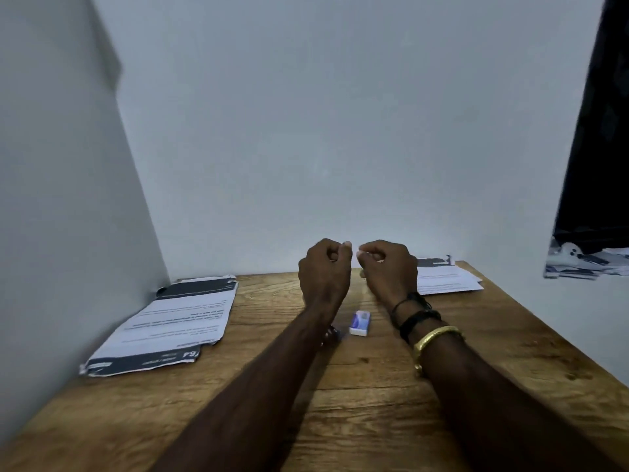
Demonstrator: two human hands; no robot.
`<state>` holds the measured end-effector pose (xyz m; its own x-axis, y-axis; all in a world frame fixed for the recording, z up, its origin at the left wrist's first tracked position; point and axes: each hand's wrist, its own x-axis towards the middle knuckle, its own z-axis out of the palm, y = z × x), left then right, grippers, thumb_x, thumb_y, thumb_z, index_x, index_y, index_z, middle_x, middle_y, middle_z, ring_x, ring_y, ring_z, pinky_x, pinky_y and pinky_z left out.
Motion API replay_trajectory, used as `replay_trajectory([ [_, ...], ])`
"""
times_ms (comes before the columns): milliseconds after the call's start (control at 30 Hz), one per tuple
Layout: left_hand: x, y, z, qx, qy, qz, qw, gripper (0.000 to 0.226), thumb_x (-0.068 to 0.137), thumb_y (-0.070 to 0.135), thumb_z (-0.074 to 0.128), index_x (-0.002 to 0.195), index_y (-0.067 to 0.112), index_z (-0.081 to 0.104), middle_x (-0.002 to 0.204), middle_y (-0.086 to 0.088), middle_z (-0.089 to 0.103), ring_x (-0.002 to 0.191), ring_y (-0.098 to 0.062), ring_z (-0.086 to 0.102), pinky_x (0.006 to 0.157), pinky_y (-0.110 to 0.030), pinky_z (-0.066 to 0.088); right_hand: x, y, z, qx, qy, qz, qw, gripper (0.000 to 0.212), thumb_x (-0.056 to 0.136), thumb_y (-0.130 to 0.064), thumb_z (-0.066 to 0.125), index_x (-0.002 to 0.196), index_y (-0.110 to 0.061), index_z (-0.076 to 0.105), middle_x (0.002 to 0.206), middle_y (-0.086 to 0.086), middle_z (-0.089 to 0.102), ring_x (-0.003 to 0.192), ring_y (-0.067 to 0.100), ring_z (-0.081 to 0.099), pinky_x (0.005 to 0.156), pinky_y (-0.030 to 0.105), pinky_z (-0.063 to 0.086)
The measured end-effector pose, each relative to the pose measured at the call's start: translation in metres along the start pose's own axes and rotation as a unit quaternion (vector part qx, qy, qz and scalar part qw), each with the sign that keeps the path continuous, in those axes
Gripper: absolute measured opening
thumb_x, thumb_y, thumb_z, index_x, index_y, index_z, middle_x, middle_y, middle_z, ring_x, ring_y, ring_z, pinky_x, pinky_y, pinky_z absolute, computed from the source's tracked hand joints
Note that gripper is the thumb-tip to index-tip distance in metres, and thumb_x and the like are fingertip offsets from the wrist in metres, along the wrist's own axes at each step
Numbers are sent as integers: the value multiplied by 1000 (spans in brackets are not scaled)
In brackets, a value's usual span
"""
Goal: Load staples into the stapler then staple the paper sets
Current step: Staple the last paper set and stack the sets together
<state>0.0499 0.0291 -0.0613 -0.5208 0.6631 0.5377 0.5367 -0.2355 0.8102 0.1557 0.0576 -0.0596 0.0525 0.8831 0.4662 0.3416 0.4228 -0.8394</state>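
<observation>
- A grey wall (61, 199) closes off the far left, meeting the back wall (306, 131) in a corner just behind the nearest paper stack.
- A stack of printed paper sets (170, 321) lies flat on the left part of the wooden surface (374, 420). Dark bands run across its near and far ends, the print faces away from the viewer, and its near edge is ragged.
- The left hand (325, 270) is raised above the middle of the surface with the fingers curled into a loose fist and the thumb tip pointing toward the other hand. Whether anything is pinched inside cannot be told.
- Something small and dark (332, 333) peeks out from beneath the left forearm on the surface; it is too hidden to name, and the stapler cannot be picked out for certain.
- A small white and blue staple box (360, 322) rests on the surface between the two forearms, nearer the viewer than the hands and touched by neither.
- The right hand (388, 267) is held just beside the left one, also curled closed, thumb and forefinger pressed together near the other thumb; any object between them is too small to see.
- Dark cords (413, 315) and a gold bangle (437, 337) circle the right wrist.
- A second stack of paper sets (449, 279) lies at the far right edge of the surface, partly behind the right hand.
- A dark hanging cloth (595, 131) fills the upper right corner.
</observation>
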Motion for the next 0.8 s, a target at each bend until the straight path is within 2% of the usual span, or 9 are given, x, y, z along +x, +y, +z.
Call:
replay_trajectory([
  [167,9,-25,-58,28,47,-13,998,18,88,34,69,84,17,74,78,7,74,78,-9,70,74,-29,53,-25,-29,51,23,-66,-22,997,12,87,-23,69,86,-17,79,85,0,78,81,26,75,81,43,59],
  [267,13,-45,-91,42,59,-37,997,10,84,26,70,88,19,76,85,7,76,83,-8,71,78,-27,54,-41,-44,83,17,-108,-36,993,12,86,-26,69,80,-20,78,82,-2,78,77,25,74,77,42,60],
  [367,14,-65,-121,49,73,-84,993,12,82,19,70,92,19,76,90,6,76,90,-12,70,85,-32,55,-54,-57,114,-9,-161,-37,986,14,84,-26,68,76,-24,78,80,-5,78,78,21,74,74,40,62],
  [433,14,-78,-138,55,85,-116,988,16,81,14,69,94,19,76,92,5,76,93,-15,70,88,-33,54,-62,-63,135,-44,-209,-29,976,18,82,-26,66,66,-25,75,75,-3,76,77,21,73,72,35,61],
  [533,16,-94,-155,74,100,-153,980,17,82,14,67,95,19,77,97,3,77,99,-18,70,91,-33,53,-71,-67,162,-85,-260,-15,962,25,82,-30,68,58,-21,66,75,2,74,79,26,71,68,29,53],
  [567,17,-98,-159,77,103,-162,978,16,83,15,67,94,19,77,98,3,77,100,-18,70,91,-32,52,-72,-67,171,-94,-271,-6,958,23,82,-31,68,62,-19,67,79,5,74,81,29,70,68,30,51],
  [633,22,-103,-166,84,104,-171,976,13,85,16,66,93,20,76,101,2,77,102,-19,69,89,-27,48,-72,-68,185,-124,-282,9,951,16,81,-30,69,82,-14,73,95,11,75,93,33,70,73,31,52],
  [700,28,-108,-171,103,102,-173,974,16,87,16,63,96,20,76,106,0,77,106,-21,67,89,-27,45,-71,-67,197,-160,-283,21,945,25,83,-28,70,102,-13,72,110,14,73,104,35,68,81,34,55],
  [800,34,-118,-175,114,101,-197,969,23,89,12,59,104,19,74,113,-1,75,113,-23,65,97,-30,45,-70,-64,210,-187,-272,29,944,33,83,-30,71,110,-12,66,120,14,69,111,37,65,84,35,54],
])
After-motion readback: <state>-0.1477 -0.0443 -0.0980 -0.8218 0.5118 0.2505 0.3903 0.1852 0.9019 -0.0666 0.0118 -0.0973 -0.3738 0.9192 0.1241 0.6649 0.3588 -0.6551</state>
